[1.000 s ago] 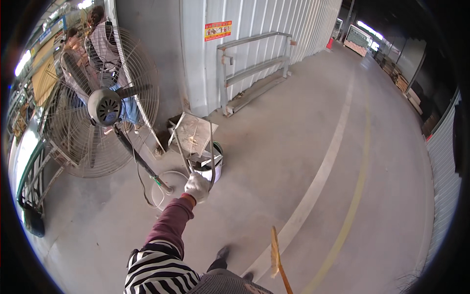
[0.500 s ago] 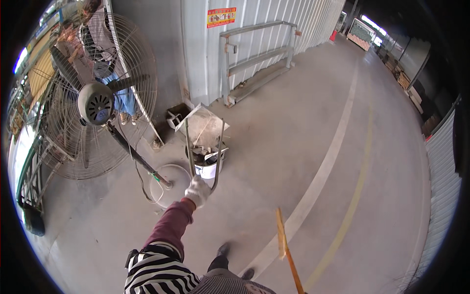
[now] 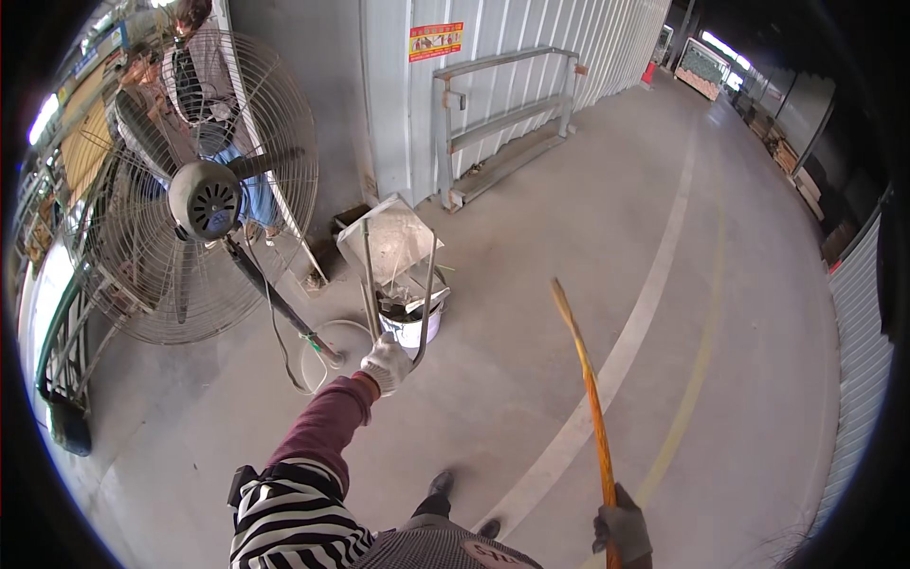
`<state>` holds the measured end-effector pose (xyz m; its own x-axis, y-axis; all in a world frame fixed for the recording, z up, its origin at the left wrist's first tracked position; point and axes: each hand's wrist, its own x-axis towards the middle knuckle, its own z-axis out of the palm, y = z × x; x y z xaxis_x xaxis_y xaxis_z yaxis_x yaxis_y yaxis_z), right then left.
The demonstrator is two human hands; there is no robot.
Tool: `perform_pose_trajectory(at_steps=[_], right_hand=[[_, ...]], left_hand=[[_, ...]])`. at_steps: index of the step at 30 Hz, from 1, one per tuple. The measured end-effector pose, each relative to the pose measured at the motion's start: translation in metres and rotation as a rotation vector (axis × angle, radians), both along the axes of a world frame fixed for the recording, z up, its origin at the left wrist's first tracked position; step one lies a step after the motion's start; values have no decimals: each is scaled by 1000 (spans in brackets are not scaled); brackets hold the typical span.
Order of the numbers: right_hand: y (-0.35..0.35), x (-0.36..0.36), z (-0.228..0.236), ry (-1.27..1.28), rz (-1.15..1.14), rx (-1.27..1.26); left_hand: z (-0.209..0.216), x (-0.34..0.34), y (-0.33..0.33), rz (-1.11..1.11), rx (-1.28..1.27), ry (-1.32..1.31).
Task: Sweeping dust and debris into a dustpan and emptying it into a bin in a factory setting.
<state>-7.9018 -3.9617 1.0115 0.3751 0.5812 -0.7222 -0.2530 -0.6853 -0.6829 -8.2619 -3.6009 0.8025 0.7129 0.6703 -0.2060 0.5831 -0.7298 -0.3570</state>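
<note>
My left hand [image 3: 387,364], in a white work glove, is closed around the near, bent end of a U-shaped metal tube handle [image 3: 426,299]. Beyond it a pale, dirty sheet-like panel [image 3: 403,239] leans over a white bucket [image 3: 413,332] filled with scraps. I cannot tell how the tube joins these. Low on the right, my right hand [image 3: 626,529], in a dark grey glove, grips a long orange-brown wooden stick [image 3: 590,384]. Its paler tip points up and forward; the lower end is hidden by the hand and the frame's edge.
A large caged floor fan [image 3: 204,199] stands at left on a round base [image 3: 327,356]. Behind it are people [image 3: 204,85]. A grey metal frame [image 3: 507,119] leans against the corrugated wall [image 3: 389,95]. White [image 3: 607,389] and yellow [image 3: 697,379] floor lines run ahead.
The right hand has come into view from below, and the stick has risen and reaches farther forward. My left hand keeps its grip on the handle. The view has shifted slightly.
</note>
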Motion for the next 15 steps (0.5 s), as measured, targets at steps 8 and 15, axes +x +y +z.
perform_pose_trajectory(at_steps=[8, 15], right_hand=[[120, -20, 1, -41, 174, 207], [172, -44, 13, 158, 347, 163]], left_hand=[[36, -13, -16, -125, 68, 138], [9, -7, 7, -45, 65, -3]])
